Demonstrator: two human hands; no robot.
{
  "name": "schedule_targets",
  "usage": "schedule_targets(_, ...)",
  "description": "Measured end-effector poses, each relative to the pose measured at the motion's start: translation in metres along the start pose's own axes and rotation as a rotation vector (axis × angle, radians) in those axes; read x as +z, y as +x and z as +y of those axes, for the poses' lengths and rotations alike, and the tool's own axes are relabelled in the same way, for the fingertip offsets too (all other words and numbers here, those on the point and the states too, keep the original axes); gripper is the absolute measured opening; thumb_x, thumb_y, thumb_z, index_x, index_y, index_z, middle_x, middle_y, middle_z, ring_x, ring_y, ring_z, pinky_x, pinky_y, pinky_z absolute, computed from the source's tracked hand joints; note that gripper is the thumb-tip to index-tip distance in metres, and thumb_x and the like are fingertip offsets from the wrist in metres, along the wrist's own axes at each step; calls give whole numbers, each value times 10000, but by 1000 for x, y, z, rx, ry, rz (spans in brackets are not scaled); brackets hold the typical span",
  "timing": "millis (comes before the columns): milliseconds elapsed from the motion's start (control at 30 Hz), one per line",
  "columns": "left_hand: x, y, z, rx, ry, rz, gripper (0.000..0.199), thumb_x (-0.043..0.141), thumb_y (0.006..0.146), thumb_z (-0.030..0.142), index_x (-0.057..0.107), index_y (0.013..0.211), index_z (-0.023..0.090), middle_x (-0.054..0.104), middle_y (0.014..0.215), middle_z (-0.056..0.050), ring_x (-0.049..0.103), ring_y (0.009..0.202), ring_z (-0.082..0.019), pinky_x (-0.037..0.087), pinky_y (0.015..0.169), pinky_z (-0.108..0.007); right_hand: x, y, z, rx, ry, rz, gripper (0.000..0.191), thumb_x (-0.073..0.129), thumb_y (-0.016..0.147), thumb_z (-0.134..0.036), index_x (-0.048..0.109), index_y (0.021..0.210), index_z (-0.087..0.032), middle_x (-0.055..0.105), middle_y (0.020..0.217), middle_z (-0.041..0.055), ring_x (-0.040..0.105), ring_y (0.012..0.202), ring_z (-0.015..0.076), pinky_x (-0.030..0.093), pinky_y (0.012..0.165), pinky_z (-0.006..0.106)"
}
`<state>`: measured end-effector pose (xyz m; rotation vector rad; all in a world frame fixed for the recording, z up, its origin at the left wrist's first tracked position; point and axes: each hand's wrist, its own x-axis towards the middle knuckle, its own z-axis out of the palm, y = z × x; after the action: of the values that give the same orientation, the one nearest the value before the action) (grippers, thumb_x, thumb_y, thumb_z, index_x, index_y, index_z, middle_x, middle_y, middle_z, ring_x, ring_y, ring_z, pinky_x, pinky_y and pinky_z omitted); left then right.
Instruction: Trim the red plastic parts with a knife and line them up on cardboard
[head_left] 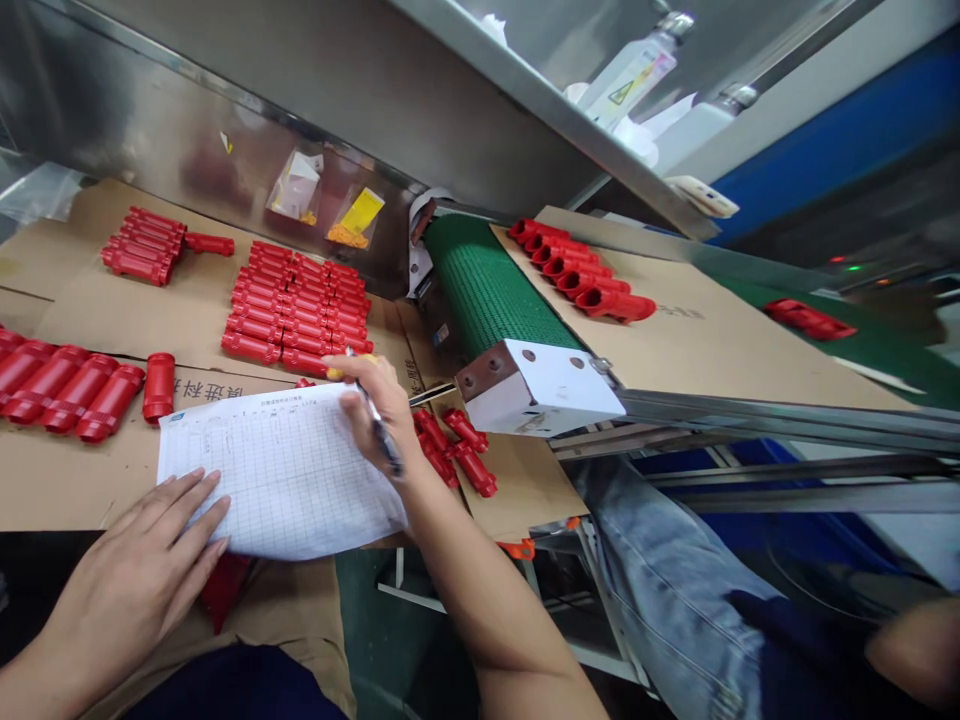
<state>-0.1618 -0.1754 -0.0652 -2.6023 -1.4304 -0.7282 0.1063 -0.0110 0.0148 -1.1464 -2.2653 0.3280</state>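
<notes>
A white paper chart point(281, 470) lies on a brown cardboard sheet point(75, 480), with the left hand point(131, 590) and the right hand point(375, 410) on it.

On the far left, fat red plastic tubes point(75, 390) lie side by side, and rows of smaller red plastic tubes point(296, 305) sit above them on the cardboard. The left hand is open and lies flat, with its fingers spread on the lower part of the chart. The right hand is curled and grips a thin dark pen point(388, 450), and the pen tip is by the right side of the chart. Just right of that hand lie a few short red tubes point(454, 450). Next comes a green belt point(487, 290) with a white metal end box point(536, 388). Further right, more red tubes point(577, 270) sit in a slanted line on cardboard. A blue jeans leg point(667, 590) shows at the lower right.
</notes>
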Motion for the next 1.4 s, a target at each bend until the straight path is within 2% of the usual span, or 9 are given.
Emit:
schedule_targets(67, -1, -5, -3, 9, -21, -13, 317, 540, 1067, 225, 713, 1319, 143, 743, 1424, -211, 710, 1291, -384, 550, 1045, -578, -2, -16, -11, 37, 333, 26, 574, 297, 1167, -572, 762, 1258, -248, 760, 1024, 90, 674, 878, 237, 547, 829, 387)
schedule_targets(100, -2, -9, -6, 16, -34, -21, 318, 543, 1060, 209, 712, 1324, 152, 741, 1429, -206, 708, 1293, -386, 550, 1041, -581, 1, -25, -16, 79, 481, -13, 573, 338, 1149, -610, 777, 1214, -247, 760, 984, 75, 673, 806, 212, 563, 772, 365)
schedule_targets(167, -3, -20, -14, 23, -60, -38, 344, 559, 1041, 169, 699, 1354, 184, 737, 1447, -183, 691, 1322, -390, 545, 1057, -583, 15, -41, -22, 255, 683, -70, 406, 573, 1064, -580, 777, 1117, -232, 744, 907, 34, 648, 674, 160, 566, 659, 309)
schedule_targets(267, -6, -37, -24, 18, -109, -67, 435, 612, 1008, 122, 657, 1426, 235, 737, 1467, -138, 656, 1382, -383, 522, 1120, -583, 41, -56, -23, 475, 789, -79, 185, 743, 909, -393, 744, 956, -215, 681, 735, -28, 579, 511, 114, 494, 497, 241)
schedule_targets(433, -12, -42, -26, -63, -161, -24, 617, 697, 958, 66, 582, 1537, 246, 780, 1396, -116, 677, 1340, -358, 528, 1136, -559, 61, -57, -26, 595, 815, -62, 84, 704, 884, -298, 686, 843, -228, 577, 562, -77, 485, 393, 101, 419, 406, 225)
schedule_targets(633, -9, -35, -25, -104, -219, 60, 760, 706, 938, 23, 509, 1635, 250, 812, 1318, -121, 713, 1248, -346, 546, 1099, -547, 66, -52, -32, 647, 841, -83, 128, 677, 909, -348, 640, 861, -236, 578, 547, -83, 501, 376, 109, 432, 398, 230)
schedule_targets(833, -8, -36, -26, -94, -247, 88, 569, 748, 903, 15, 686, 1430, 218, 815, 1321, -82, 715, 1252, -300, 521, 1165, -481, 72, -55, -30, 649, 805, -63, 141, 658, 937, -343, 638, 856, -229, 578, 618, -64, 560, 488, 118, 455, 490, 240)
schedule_targets(967, -8, -34, -26, -108, -247, 94, 490, 753, 889, -1, 738, 1330, 213, 821, 1307, -72, 730, 1227, -304, 543, 1143, -497, 71, -55, -29, 624, 769, -79, 138, 649, 944, -331, 643, 853, -228, 600, 669, -50, 565, 519, 116, 457, 528, 251)
schedule_targets(1400, -10, -35, -22, -157, -268, 78, 530, 727, 902, 19, 723, 1371, 266, 821, 1314, -51, 747, 1222, -325, 597, 1105, -565, 74, -59, -25, 571, 739, -63, 133, 656, 973, -308, 654, 870, -224, 618, 688, -43, 566, 535, 117, 477, 572, 262)
